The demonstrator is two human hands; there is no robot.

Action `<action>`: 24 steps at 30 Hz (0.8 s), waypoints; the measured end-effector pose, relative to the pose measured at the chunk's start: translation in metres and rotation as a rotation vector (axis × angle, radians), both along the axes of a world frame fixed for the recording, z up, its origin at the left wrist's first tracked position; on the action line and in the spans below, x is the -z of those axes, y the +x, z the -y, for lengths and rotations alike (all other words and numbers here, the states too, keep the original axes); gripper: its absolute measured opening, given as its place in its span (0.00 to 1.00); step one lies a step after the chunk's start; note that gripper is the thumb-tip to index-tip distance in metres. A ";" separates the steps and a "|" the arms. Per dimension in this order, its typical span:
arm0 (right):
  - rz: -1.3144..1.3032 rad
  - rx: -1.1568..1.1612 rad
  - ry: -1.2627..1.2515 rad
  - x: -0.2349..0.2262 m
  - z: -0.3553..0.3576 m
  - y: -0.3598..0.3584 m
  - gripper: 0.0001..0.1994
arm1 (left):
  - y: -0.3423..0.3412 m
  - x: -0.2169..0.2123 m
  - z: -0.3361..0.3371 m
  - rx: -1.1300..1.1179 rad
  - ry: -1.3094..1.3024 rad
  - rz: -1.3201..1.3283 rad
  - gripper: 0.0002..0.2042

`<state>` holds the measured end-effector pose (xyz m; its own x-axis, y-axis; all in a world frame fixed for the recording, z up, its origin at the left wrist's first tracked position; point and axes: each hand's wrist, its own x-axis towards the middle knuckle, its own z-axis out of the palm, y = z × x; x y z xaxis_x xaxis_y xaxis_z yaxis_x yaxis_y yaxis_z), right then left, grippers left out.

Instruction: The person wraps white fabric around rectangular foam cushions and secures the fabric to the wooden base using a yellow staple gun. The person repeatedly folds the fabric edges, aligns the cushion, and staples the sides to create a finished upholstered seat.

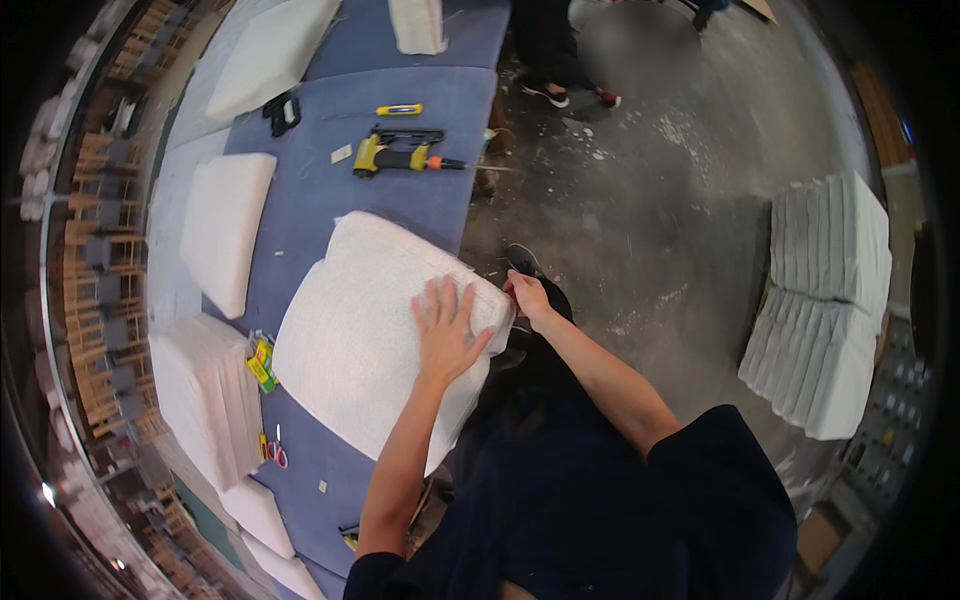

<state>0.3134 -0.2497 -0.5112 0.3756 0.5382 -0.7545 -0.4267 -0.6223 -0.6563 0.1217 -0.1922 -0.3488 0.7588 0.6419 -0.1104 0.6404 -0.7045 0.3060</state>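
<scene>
The head view is looking down on a long blue table with a person leaning over it. A big white cushion is lying on the near part of the table, with one corner poking out past the table's edge. The left hand is lying flat on top of the cushion near that corner, with its fingers spread wide open and holding nothing, just pressing down. The right hand is sitting at the corner of the cushion, past the table's edge, with its fingers curled in close and pinching the white cover there; I cannot tell if anything small is in it. Both arms are coming up from the bottom, out of dark blue sleeves. Further along the table, a yellow and black staple gun is lying on its side, and a yellow screwdriver is lying just past it. A small black tool is resting near the far left edge. More white cushions are lying along the left side of the table. A little yellow and green box is sitting just beside the big cushion, and red scissors are lying nearer. On the grey floor to the right, a tall pile of white pads is standing well apart from the table.
</scene>
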 end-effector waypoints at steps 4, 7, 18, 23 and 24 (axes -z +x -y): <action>-0.008 0.019 -0.112 0.007 -0.006 -0.003 0.30 | 0.049 0.030 -0.005 0.132 0.071 0.058 0.40; 0.190 -0.047 -0.121 -0.005 -0.006 -0.010 0.35 | 0.059 0.045 0.001 0.130 0.175 0.048 0.41; 0.035 -0.217 -0.220 -0.017 -0.006 -0.009 0.50 | 0.069 0.031 0.004 0.113 0.184 -0.040 0.39; 0.023 -0.148 -0.183 0.009 -0.006 -0.011 0.48 | 0.070 0.023 0.000 0.112 0.147 -0.015 0.38; -0.008 -0.077 -0.150 0.030 -0.004 -0.022 0.47 | 0.069 0.020 -0.001 0.119 0.140 -0.032 0.39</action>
